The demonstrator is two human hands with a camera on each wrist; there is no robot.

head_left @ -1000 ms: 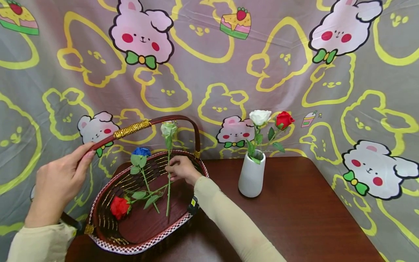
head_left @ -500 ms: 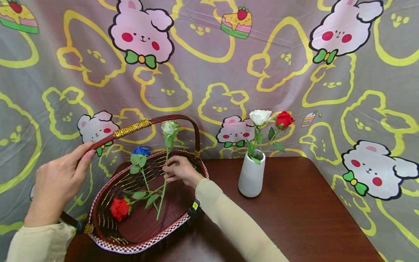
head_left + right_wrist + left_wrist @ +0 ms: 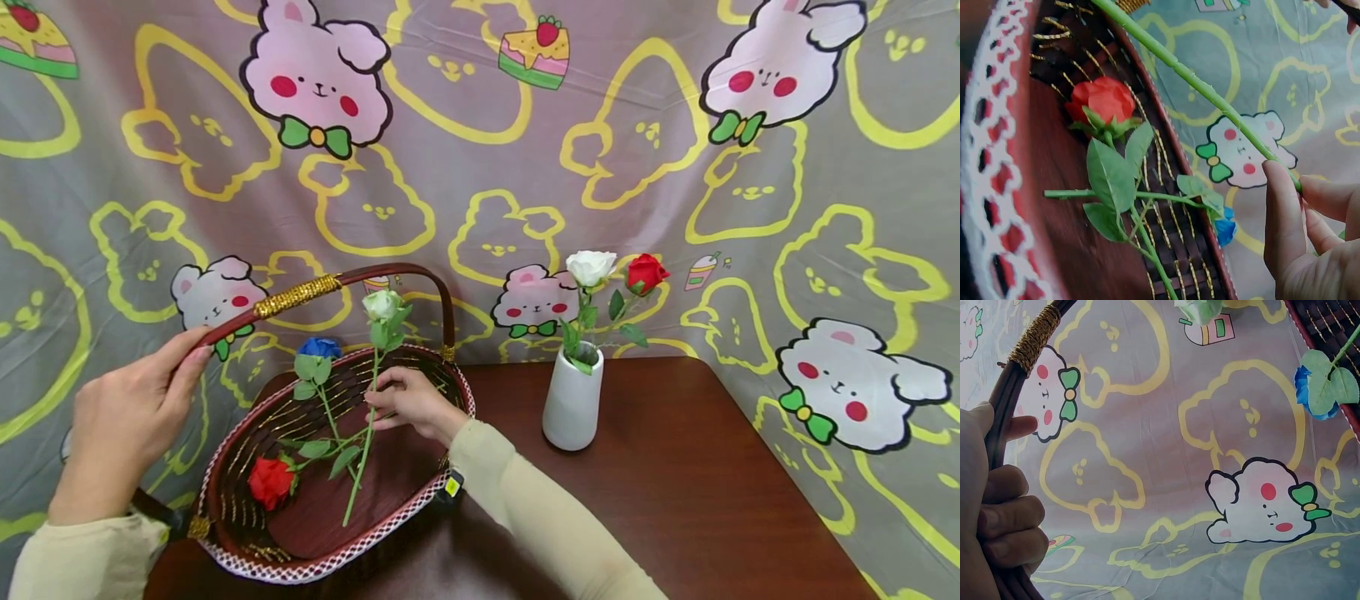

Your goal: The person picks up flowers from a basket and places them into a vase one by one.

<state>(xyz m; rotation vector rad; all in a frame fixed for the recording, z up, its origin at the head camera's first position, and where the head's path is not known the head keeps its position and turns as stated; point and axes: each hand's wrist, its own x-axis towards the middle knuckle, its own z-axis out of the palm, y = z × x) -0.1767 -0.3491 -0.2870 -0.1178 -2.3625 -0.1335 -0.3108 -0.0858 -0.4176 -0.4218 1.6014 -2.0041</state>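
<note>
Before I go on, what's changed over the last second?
The white rose pinched by the right hand has tilted, its lower end swinging left and nearer; nothing was released. The left hand gripping the basket handle, the loose red rose, blue rose and vase stayed put.

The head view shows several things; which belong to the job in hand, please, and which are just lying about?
Likely in the job:
pale rose in the right hand
basket, its handle gripped by the left hand
red rose inside; blue rose partly inside
perhaps the vase and its two roses

Likely surroundings:
patterned cloth behind
table underneath
</note>
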